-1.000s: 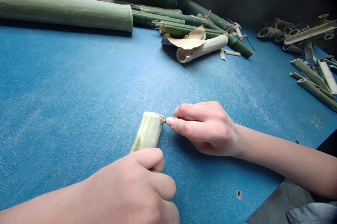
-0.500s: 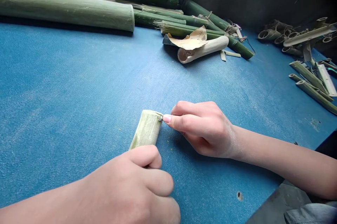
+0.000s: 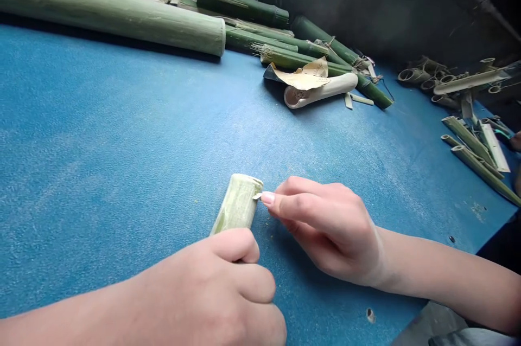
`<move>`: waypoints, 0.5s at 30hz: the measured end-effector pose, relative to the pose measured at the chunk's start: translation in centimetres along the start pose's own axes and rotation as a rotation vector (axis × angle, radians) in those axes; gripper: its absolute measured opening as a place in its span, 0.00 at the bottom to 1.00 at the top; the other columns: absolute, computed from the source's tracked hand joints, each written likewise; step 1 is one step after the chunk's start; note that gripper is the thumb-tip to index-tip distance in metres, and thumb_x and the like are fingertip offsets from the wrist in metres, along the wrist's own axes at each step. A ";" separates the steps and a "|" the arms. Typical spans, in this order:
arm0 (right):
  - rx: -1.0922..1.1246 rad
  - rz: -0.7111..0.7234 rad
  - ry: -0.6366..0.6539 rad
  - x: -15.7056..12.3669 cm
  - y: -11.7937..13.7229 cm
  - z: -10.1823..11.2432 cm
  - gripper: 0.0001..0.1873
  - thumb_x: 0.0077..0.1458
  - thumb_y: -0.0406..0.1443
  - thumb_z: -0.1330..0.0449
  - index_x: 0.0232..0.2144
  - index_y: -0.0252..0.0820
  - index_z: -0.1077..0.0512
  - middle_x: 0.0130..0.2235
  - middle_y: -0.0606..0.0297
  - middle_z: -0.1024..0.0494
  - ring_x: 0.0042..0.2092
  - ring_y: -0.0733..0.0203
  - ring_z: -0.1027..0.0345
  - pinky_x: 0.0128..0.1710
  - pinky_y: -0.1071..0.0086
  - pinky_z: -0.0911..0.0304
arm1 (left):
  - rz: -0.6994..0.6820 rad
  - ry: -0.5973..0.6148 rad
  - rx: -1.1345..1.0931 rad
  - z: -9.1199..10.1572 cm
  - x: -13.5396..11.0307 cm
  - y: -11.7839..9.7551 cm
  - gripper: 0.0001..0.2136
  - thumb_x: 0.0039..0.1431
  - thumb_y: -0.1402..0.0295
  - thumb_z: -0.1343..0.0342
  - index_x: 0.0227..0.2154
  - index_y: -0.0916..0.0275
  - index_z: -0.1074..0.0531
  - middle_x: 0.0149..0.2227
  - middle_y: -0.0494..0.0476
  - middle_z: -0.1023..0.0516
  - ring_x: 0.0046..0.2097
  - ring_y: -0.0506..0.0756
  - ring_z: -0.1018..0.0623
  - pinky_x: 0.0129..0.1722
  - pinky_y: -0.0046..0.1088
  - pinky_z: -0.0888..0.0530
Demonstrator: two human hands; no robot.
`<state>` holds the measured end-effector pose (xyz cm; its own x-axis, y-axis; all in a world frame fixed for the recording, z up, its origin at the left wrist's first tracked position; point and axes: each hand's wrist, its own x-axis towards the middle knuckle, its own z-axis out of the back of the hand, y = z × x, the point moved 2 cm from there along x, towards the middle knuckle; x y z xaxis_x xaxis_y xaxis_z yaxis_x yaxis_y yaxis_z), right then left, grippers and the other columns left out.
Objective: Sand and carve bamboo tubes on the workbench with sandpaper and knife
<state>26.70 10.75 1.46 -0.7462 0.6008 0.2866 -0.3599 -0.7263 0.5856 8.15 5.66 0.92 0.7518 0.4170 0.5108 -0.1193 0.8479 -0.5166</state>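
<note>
Pinching a tiny pale scrap (image 3: pixel 256 196) between thumb and fingertips, the right hand (image 3: pixel 325 229) meets the end of a short green bamboo section (image 3: pixel 236 205), held under the curled left hand (image 3: pixel 211 286) on a blue tabletop (image 3: pixel 122 118). Slackened pressure could let the section roll or the scrap slip.

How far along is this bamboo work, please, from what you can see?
Done: the short bamboo piece is cut, its skin looks scraped pale. In hand: the left hand grips it while the right hand pinches a small sliver at its end. Left: the long green bamboo lengths at the back look unworked.
</note>
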 end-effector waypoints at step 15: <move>-0.040 -0.076 -0.012 0.2 1.0 -0.4 0.13 0.61 0.23 0.49 0.45 0.41 0.33 0.34 0.64 0.27 0.33 0.66 0.33 0.31 0.72 0.37 | -0.119 0.020 -0.097 -0.3 0.0 0.9 0.19 0.66 0.76 0.52 0.18 0.62 0.44 0.21 0.46 0.40 0.26 0.49 0.40 0.33 0.33 0.40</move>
<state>25.98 10.03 1.80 -0.7091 0.6587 0.2517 -0.4378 -0.6911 0.5751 8.20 6.30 0.29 0.7701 0.3076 0.5589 0.0341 0.8550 -0.5175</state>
